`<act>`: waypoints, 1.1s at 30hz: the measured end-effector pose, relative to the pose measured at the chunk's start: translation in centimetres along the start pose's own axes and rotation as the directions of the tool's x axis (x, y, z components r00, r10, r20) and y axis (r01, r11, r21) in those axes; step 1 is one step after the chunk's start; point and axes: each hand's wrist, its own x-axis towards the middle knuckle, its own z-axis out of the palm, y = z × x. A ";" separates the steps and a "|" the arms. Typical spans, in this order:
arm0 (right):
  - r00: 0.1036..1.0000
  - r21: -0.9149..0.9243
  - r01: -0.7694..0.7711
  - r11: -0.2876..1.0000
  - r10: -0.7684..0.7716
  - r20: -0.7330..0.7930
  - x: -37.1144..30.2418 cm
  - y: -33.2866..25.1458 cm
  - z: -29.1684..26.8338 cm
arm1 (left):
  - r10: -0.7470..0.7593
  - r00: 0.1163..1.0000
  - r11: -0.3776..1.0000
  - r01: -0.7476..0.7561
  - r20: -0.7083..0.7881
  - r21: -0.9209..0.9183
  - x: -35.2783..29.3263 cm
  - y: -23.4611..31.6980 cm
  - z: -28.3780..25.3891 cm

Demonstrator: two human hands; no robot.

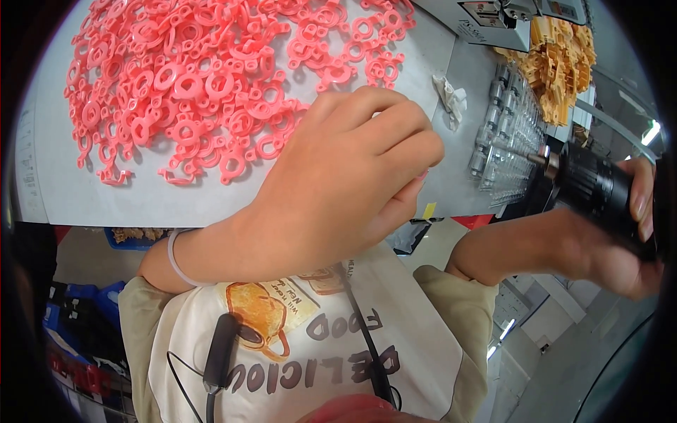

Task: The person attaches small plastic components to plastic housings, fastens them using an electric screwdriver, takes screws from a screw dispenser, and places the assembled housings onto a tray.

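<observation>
My left hand (352,169) is over the table in the middle of the view, back upward, with its fingers curled in and pressed together. What it pinches, if anything, is hidden behind the fingers. At the right, my right hand (638,211) is wrapped round a black electric screwdriver (592,180). The screwdriver lies nearly level, its thin bit toward the left, in front of a rack of clear and silver cylindrical parts (504,134). A large heap of pink plastic ring-shaped parts (187,84) spreads over the table beyond my left hand, with some rings close to its knuckles.
Yellow-orange plastic pieces (560,63) are piled at the far right beside a grey boxed device (486,25). Crumpled white tissue (451,101) lies right of my left hand. A yellow tape piece (429,210) sits at the near table edge. Below left is a blue bin (130,240).
</observation>
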 end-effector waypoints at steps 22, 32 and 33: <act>0.906 -0.231 0.143 0.962 -0.221 -0.361 -5.4 3.0 5.2 | 0.014 0.999 0.999 -0.016 -0.038 -0.050 -0.2 -0.4 0.1; 0.979 -0.139 0.073 0.988 -0.097 -0.178 -4.9 2.7 4.8 | 0.028 0.997 0.999 -0.031 -0.073 -0.043 -0.2 -0.3 0.3; 0.984 -0.132 0.059 0.989 -0.080 -0.158 -4.9 2.6 4.7 | 0.029 0.997 0.999 -0.032 -0.075 -0.036 -0.2 -0.3 0.3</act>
